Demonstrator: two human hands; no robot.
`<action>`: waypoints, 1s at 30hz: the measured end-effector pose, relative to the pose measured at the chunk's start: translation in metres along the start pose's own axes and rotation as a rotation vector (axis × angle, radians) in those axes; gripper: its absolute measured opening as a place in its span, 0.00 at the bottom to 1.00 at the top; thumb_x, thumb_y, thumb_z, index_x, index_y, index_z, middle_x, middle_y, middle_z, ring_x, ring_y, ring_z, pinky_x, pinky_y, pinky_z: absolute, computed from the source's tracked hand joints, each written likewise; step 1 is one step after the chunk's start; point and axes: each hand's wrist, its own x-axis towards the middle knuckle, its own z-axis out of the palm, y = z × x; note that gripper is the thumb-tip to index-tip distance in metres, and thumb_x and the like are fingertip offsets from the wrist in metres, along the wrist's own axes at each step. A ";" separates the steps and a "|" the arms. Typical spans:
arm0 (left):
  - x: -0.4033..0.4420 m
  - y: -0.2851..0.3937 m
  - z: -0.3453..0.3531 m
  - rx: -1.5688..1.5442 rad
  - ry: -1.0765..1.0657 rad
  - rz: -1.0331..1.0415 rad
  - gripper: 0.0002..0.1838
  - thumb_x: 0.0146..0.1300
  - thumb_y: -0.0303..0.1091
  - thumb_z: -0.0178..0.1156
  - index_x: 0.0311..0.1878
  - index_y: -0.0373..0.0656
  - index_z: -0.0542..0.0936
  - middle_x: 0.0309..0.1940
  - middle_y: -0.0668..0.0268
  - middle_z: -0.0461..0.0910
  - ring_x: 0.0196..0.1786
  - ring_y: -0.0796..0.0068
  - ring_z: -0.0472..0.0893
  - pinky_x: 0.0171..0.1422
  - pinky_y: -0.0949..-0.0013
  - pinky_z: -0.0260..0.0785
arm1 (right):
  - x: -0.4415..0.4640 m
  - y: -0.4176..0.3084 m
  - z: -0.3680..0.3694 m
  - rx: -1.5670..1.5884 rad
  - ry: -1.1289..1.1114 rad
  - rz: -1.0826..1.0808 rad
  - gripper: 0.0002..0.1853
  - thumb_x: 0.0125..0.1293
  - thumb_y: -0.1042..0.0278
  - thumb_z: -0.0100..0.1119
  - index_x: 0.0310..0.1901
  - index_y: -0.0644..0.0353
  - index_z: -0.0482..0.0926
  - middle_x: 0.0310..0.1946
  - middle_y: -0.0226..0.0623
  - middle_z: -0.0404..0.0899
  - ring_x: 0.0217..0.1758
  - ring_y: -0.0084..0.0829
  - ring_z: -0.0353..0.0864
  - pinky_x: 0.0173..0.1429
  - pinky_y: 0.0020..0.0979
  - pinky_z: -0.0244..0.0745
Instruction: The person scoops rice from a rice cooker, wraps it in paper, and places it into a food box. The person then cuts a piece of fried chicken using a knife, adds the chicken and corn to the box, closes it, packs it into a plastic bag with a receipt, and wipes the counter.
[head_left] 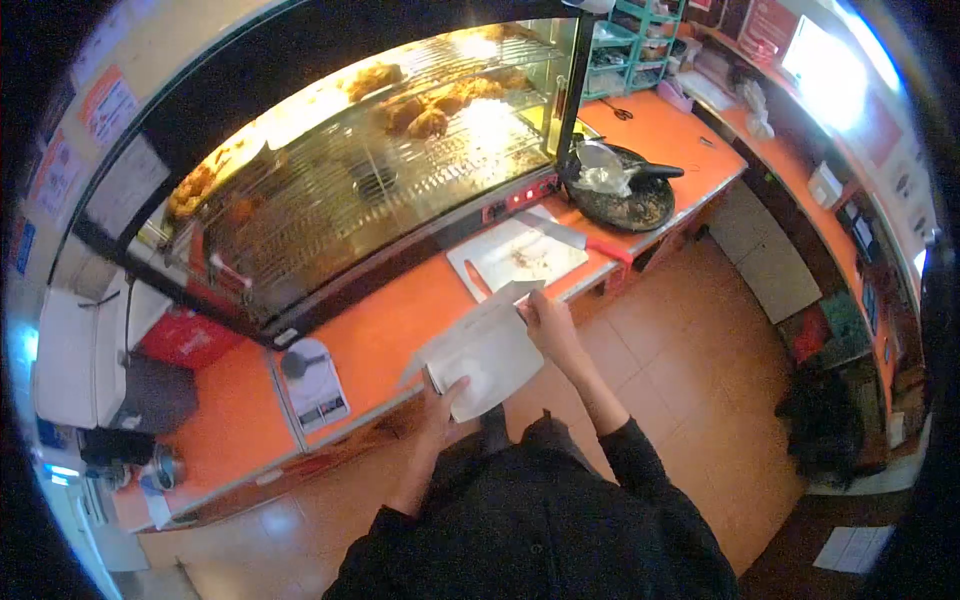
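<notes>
In front of my chest, over the counter's edge, I hold a piece of white paper packaging [485, 365] with open flaps; whether it is a box or a bag I cannot tell. My left hand [442, 400] grips its near left side, thumb across the white surface. At its upper right edge, the fingers of my right hand [545, 322] pinch a flap. Just beyond the packaging lies a white cutting board [490, 255] with brown crumbs on it. A knife with a red handle [608, 250] rests across the board's right part.
A lit glass warming cabinet [370, 170] holds fried chicken pieces [428, 122] on wire racks. To its right, a black bowl [630, 208] contains a scoop [605, 172]. Scissors [622, 113] lie farther back. A white scale-like device [313, 380] sits on the orange counter [375, 350].
</notes>
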 end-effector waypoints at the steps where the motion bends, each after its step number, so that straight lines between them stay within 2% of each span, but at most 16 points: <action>1: 0.021 -0.009 -0.007 0.051 -0.032 0.020 0.39 0.52 0.26 0.66 0.66 0.45 0.56 0.55 0.59 0.69 0.57 0.62 0.72 0.58 0.60 0.70 | 0.014 -0.007 -0.005 -0.017 0.010 0.099 0.07 0.60 0.71 0.55 0.31 0.67 0.74 0.22 0.51 0.77 0.28 0.50 0.79 0.32 0.43 0.71; 5: 0.074 -0.006 -0.004 0.216 -0.073 0.179 0.38 0.54 0.25 0.65 0.65 0.42 0.56 0.55 0.59 0.68 0.58 0.63 0.71 0.58 0.61 0.70 | 0.072 0.000 -0.015 0.051 -0.071 0.172 0.08 0.58 0.71 0.55 0.27 0.68 0.74 0.22 0.53 0.76 0.29 0.50 0.79 0.32 0.43 0.70; 7: 0.095 -0.026 -0.021 0.025 0.003 0.109 0.37 0.54 0.25 0.64 0.65 0.42 0.57 0.55 0.59 0.68 0.58 0.63 0.71 0.58 0.61 0.70 | 0.092 0.001 -0.006 0.131 -0.100 0.136 0.06 0.56 0.74 0.54 0.29 0.69 0.72 0.19 0.59 0.73 0.28 0.57 0.76 0.33 0.46 0.71; 8: 0.103 -0.018 -0.004 -0.160 0.066 0.054 0.37 0.53 0.25 0.64 0.65 0.42 0.57 0.56 0.58 0.68 0.58 0.63 0.71 0.58 0.61 0.70 | 0.100 0.013 0.009 0.109 -0.130 -0.112 0.05 0.57 0.75 0.54 0.30 0.68 0.73 0.21 0.57 0.74 0.29 0.54 0.77 0.33 0.43 0.71; 12: 0.092 -0.012 0.017 -0.095 0.186 0.155 0.40 0.53 0.26 0.65 0.67 0.43 0.55 0.56 0.58 0.69 0.58 0.62 0.71 0.58 0.61 0.70 | 0.117 0.037 0.016 0.300 -0.283 -0.214 0.05 0.59 0.72 0.55 0.35 0.64 0.74 0.29 0.52 0.77 0.34 0.49 0.78 0.37 0.40 0.72; 16: 0.124 -0.074 -0.060 -0.173 0.293 0.084 0.41 0.52 0.27 0.66 0.68 0.42 0.55 0.56 0.60 0.69 0.58 0.65 0.70 0.57 0.64 0.69 | 0.154 0.113 0.002 0.327 -0.469 -0.101 0.08 0.61 0.67 0.54 0.40 0.61 0.75 0.30 0.49 0.78 0.34 0.47 0.79 0.42 0.42 0.72; 18: 0.120 -0.070 -0.070 0.023 0.428 0.149 0.40 0.52 0.28 0.67 0.67 0.41 0.57 0.56 0.62 0.70 0.56 0.67 0.71 0.56 0.67 0.68 | 0.184 0.194 -0.014 -0.084 0.191 -0.317 0.12 0.62 0.63 0.53 0.39 0.63 0.75 0.32 0.52 0.78 0.36 0.48 0.79 0.46 0.44 0.71; 19: 0.119 -0.071 -0.085 0.027 0.424 0.153 0.40 0.52 0.28 0.67 0.67 0.41 0.57 0.56 0.62 0.70 0.56 0.67 0.71 0.56 0.67 0.68 | 0.195 0.190 -0.058 0.078 0.154 0.136 0.15 0.61 0.60 0.54 0.40 0.65 0.75 0.34 0.53 0.78 0.44 0.49 0.77 0.49 0.45 0.69; 20: 0.119 -0.074 -0.103 0.036 0.437 0.151 0.40 0.51 0.28 0.67 0.67 0.40 0.58 0.56 0.62 0.70 0.55 0.68 0.72 0.56 0.68 0.68 | 0.207 0.228 -0.075 -0.171 0.319 0.162 0.16 0.59 0.57 0.55 0.35 0.66 0.77 0.32 0.50 0.79 0.44 0.48 0.77 0.48 0.45 0.69; 23: 0.121 -0.044 -0.099 0.187 0.504 0.217 0.40 0.48 0.29 0.68 0.65 0.38 0.60 0.57 0.61 0.70 0.54 0.67 0.73 0.56 0.68 0.67 | 0.243 0.283 -0.121 -0.257 0.411 0.499 0.19 0.58 0.53 0.59 0.29 0.65 0.78 0.26 0.44 0.79 0.37 0.48 0.78 0.47 0.44 0.69; 25: 0.115 -0.030 -0.092 0.327 0.575 0.269 0.41 0.47 0.29 0.68 0.65 0.37 0.60 0.57 0.60 0.70 0.53 0.67 0.73 0.56 0.67 0.68 | 0.260 0.297 -0.134 -0.470 0.165 0.456 0.16 0.53 0.60 0.66 0.28 0.68 0.81 0.28 0.48 0.81 0.33 0.34 0.80 0.35 0.31 0.70; 26: 0.117 -0.027 -0.100 0.419 0.615 0.217 0.41 0.47 0.30 0.68 0.65 0.35 0.59 0.59 0.57 0.68 0.55 0.65 0.72 0.58 0.66 0.66 | 0.267 0.312 -0.132 -0.463 0.159 0.437 0.16 0.53 0.60 0.66 0.28 0.68 0.81 0.28 0.48 0.81 0.33 0.34 0.80 0.35 0.31 0.70; 27: 0.119 -0.024 -0.106 0.511 0.651 0.162 0.41 0.47 0.31 0.67 0.64 0.34 0.59 0.60 0.54 0.67 0.57 0.63 0.71 0.60 0.65 0.65 | 0.271 0.324 -0.125 -0.066 0.182 0.386 0.16 0.53 0.58 0.66 0.29 0.67 0.80 0.26 0.45 0.80 0.31 0.29 0.77 0.34 0.31 0.69; 28: 0.114 -0.028 -0.102 0.695 0.780 0.134 0.38 0.48 0.33 0.67 0.61 0.33 0.61 0.59 0.54 0.67 0.56 0.63 0.71 0.60 0.64 0.64 | 0.278 0.332 -0.121 0.331 0.199 0.324 0.17 0.53 0.56 0.66 0.29 0.65 0.80 0.24 0.42 0.79 0.28 0.23 0.74 0.33 0.30 0.67; 29: 0.118 -0.036 -0.085 0.893 0.992 0.148 0.35 0.48 0.35 0.67 0.57 0.33 0.63 0.57 0.53 0.67 0.55 0.62 0.71 0.59 0.63 0.64 | 0.276 0.311 -0.130 0.239 0.203 0.278 0.14 0.53 0.58 0.66 0.28 0.62 0.79 0.21 0.37 0.75 0.27 0.19 0.69 0.32 0.29 0.65; 30: 0.127 -0.050 -0.059 1.072 1.254 0.251 0.32 0.49 0.37 0.67 0.54 0.33 0.65 0.55 0.53 0.67 0.54 0.61 0.71 0.59 0.63 0.64 | 0.265 0.280 -0.139 0.178 0.308 0.069 0.13 0.53 0.61 0.66 0.28 0.62 0.77 0.20 0.38 0.74 0.24 0.24 0.67 0.32 0.30 0.65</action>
